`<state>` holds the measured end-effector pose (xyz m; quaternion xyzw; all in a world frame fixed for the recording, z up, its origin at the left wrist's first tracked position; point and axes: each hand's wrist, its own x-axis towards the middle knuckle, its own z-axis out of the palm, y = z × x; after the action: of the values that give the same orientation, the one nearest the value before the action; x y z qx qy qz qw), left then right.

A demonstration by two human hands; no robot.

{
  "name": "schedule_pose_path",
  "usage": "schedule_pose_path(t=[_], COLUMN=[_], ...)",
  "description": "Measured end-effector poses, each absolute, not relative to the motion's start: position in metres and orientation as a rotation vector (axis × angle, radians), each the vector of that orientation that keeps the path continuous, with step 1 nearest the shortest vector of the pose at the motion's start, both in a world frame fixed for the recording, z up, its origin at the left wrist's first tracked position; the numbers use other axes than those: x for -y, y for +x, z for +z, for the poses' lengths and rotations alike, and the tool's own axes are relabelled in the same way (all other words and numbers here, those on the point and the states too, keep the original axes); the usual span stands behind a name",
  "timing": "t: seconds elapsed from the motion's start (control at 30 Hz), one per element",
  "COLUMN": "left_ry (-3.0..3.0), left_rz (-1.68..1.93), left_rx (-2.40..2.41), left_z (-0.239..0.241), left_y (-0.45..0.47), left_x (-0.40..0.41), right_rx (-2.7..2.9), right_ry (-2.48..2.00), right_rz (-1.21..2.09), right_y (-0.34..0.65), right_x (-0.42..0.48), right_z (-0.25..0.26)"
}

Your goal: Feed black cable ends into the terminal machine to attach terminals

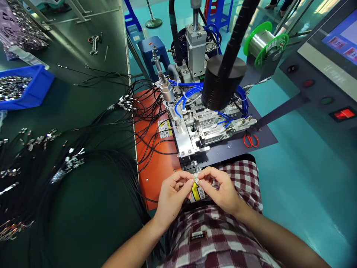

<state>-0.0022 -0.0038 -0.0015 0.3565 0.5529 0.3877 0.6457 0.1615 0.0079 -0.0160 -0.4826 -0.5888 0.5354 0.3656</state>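
Note:
My left hand (172, 193) and my right hand (220, 188) meet just in front of a small metal machine (195, 126). Both are pinched on a small silvery part (196, 181) held between their fingertips. Below that part a yellow and white warning label (197, 192) shows on the machine's front edge. A thin black wire runs off to the left from my left hand. My lap in a red checked garment lies under both hands.
Bundles of black wires with metal ends (69, 160) cover the dark green table (83, 216). A blue bin (25, 87) of metal parts stands far left. Red-handled scissors (251, 140) lie right of the machine. A green solder spool (264, 42) and control panel (329, 85) are at the right.

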Motion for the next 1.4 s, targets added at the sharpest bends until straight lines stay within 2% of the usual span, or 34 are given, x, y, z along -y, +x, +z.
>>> schedule_pose_path(t=[0.77,1.07,1.4], left_ry=[0.722,0.769,0.655], left_rz=[0.824,0.837,0.778], left_rx=[-1.235,-1.076,-1.120], left_z=[-0.004,-0.016,-0.010], left_y=[-0.002,-0.006,-0.002], left_x=[0.001,0.000,-0.004], right_rx=[1.623,1.354,1.657], right_ry=[-1.300,-1.250,-1.264], right_rz=[1.377,1.739,1.513], right_y=[0.157,0.157,0.160], right_x=[-0.012,-0.019,-0.016], right_z=[-0.017,-0.022,-0.025])
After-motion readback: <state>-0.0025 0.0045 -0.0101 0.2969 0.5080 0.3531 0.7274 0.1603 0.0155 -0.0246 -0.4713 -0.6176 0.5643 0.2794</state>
